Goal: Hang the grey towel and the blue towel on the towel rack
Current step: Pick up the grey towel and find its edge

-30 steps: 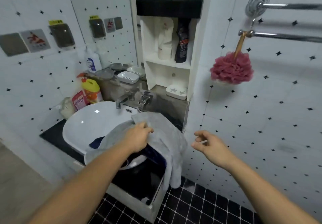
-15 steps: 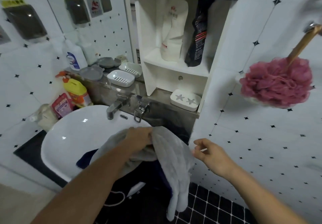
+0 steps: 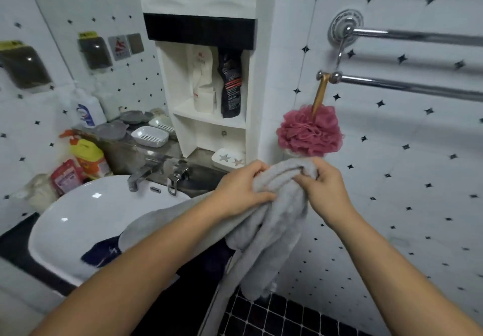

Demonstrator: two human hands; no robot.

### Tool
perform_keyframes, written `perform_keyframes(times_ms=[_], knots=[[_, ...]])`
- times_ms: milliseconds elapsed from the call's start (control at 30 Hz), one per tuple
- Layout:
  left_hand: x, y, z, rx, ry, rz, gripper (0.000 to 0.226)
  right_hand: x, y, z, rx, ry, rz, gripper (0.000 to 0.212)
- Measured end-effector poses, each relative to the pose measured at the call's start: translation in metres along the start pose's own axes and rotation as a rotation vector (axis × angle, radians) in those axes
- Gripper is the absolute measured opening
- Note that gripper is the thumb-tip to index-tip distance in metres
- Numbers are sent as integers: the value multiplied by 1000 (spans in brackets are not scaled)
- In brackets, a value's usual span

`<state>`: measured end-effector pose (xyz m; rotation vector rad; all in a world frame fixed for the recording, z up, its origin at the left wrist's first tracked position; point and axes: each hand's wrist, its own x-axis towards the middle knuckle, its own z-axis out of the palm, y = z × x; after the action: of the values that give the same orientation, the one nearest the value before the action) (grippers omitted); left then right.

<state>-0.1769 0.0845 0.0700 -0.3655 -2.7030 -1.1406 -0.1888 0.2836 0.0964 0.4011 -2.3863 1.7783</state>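
Note:
The grey towel (image 3: 271,233) is bunched and lifted off the sink, its folds hanging down toward the floor. My left hand (image 3: 241,189) grips its upper edge from the left. My right hand (image 3: 325,186) grips the same bunched top from the right, fingers curled into the cloth. The blue towel (image 3: 100,256) lies in the white sink basin (image 3: 70,220), mostly hidden under my left arm. The chrome towel rack (image 3: 407,87) with two bars is on the tiled wall at the upper right, above both hands.
A pink bath pouf (image 3: 309,132) hangs from the rack's lower bar end, just above my hands. A white shelf unit (image 3: 209,116) with bottles stands behind the sink. Soap dishes, bottles and a faucet (image 3: 142,173) crowd the ledge. Dark tiled floor lies below.
My left hand has lifted the grey towel up and to the right, off the sink. My right hand, empty before, has taken hold of the towel's top.

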Motion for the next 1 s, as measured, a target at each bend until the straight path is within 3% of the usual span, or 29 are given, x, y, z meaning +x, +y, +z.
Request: perform_keyframes(times_ms=[67,133,267,367,433,500,567,633,700,733,800,900,933,1000], knots=[[-19,-3,19,251,53,-89,36,-8,-8,-34,55,46,-10,26],[-38,-12,31,324,67,-255,28,-17,-12,-68,62,53,-33,24],[-63,0,30,44,205,-539,10,-30,-8,-131,41,31,-12,19],[-49,51,23,-88,373,-453,24,-41,7,-164,-124,-71,87,24],[-31,95,23,-154,395,-337,21,-52,16,-173,-336,-170,107,56],[-9,137,32,-207,351,-263,23,-63,14,-169,-398,-298,56,93],[11,180,50,-194,236,-198,19,-69,6,-156,-348,-370,-36,103],[22,214,72,-194,182,-140,16,-66,2,-149,-335,-229,-101,74],[26,236,85,-273,191,-125,12,-59,-4,-157,-235,-2,-56,32],[25,238,88,-350,176,-104,11,-56,-5,-164,-169,54,-28,21],[18,231,91,-469,91,-69,23,-51,-4,-180,-129,81,-3,16],[-6,205,111,-610,-116,-190,51,-50,-5,-195,-134,153,20,14],[-16,196,121,-648,-179,-247,52,-49,-5,-198,-125,182,21,19],[-25,184,137,-708,-245,-312,31,-46,-3,-200,-113,239,20,25]])
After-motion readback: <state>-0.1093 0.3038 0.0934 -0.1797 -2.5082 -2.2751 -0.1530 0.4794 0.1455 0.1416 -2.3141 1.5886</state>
